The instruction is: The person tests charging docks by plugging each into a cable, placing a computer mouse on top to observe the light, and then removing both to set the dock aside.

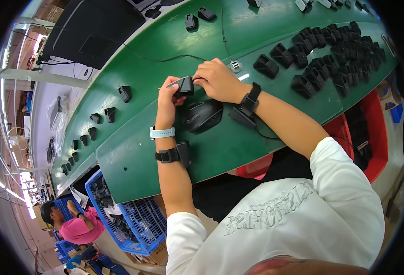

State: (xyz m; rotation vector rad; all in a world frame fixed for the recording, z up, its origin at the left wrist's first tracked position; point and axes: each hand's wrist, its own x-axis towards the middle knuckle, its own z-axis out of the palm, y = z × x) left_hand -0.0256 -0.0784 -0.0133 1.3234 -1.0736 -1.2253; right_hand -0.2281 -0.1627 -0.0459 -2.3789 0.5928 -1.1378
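My left hand (pixel 167 97) is closed around a small black box-shaped device (pixel 184 86), holding it above the green table. Against the right side of that device, the thumb and fingers of my right hand (pixel 216 81) are pinched together; what sits between them is hidden. A thin black cable (pixel 170 59) crosses the table and disappears at the back of my right hand. Just below my hands lies a black computer mouse (pixel 203 115). A small white block with ports (pixel 235 66) rests on the table beyond my right wrist, with a cable running away from it.
Many similar black devices (pixel 321 68) crowd the right of the green table (pixel 165 36). Others (pixel 110 114) stand along the left side. A monitor (pixel 92 34) stands far left. Blue baskets (pixel 142 224) and a red bin (pixel 379 137) flank me. A person in pink (pixel 80 227) is lower left.
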